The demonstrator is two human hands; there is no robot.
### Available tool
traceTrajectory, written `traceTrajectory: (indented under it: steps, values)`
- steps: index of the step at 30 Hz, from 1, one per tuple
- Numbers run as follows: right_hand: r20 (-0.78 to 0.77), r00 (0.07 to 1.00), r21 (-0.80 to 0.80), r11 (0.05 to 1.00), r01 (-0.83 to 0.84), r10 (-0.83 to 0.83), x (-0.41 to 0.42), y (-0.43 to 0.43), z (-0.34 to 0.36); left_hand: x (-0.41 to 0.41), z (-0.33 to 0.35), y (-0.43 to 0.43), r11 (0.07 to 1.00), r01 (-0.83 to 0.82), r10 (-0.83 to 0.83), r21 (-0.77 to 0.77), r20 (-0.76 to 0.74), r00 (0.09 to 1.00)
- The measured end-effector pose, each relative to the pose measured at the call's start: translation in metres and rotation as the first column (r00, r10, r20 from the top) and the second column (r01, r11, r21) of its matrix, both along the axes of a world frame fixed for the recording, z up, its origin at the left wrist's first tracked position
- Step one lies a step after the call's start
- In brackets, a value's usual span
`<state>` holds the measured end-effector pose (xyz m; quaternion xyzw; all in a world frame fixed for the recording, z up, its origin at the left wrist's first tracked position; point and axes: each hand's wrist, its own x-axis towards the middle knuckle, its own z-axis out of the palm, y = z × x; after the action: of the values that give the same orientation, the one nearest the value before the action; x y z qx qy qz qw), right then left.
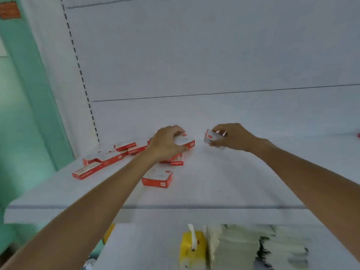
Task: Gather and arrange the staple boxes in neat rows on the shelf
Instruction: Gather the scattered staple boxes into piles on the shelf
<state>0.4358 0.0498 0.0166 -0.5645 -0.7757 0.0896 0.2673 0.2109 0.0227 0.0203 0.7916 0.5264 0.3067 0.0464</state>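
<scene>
The left hand grips a red and white staple box lying on the white shelf. At 3 o'clock from it, the right hand pinches a second box, tipped up. Scattered boxes lie at 9 o'clock, in a messy bunch. A lone box sits at 6 o'clock.

Staple boxes lie scattered on the left part of the shelf. The left hand grips one box at their right end. Further right, the right hand holds another box.
</scene>
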Motion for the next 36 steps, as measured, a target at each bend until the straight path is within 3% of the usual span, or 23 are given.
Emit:
traceTrajectory:
  steps: [7,13,17,26,31,36]
  values:
    - [0.001,0.954,-0.081,0.950,0.300,-0.301,0.175,-0.053,-0.008,0.167,-0.011,0.011,0.951,0.293,-0.295,-0.102,-0.001,0.956]
    - [0.016,0.883,-0.116,0.877,0.467,-0.468,0.310,-0.111,-0.006,0.310,-0.026,-0.005,0.875,0.467,-0.451,-0.126,0.139,0.882]
    - [-0.008,0.840,-0.078,0.838,0.540,-0.542,0.365,-0.131,-0.010,0.371,-0.033,-0.017,0.837,0.532,-0.522,-0.126,0.106,0.846]
    - [-0.060,0.823,-0.061,0.825,0.562,-0.565,0.401,-0.110,-0.025,0.400,-0.038,0.002,0.861,0.498,-0.505,-0.101,-0.051,0.862]
    - [-0.021,0.887,-0.041,0.887,0.460,-0.461,0.389,-0.069,-0.026,0.391,-0.045,0.024,0.912,0.398,-0.400,-0.102,0.001,0.917]
    - [0.014,0.939,-0.040,0.938,0.344,-0.344,0.382,-0.027,-0.017,0.379,-0.034,0.048,0.929,0.353,-0.366,-0.107,-0.143,0.920]
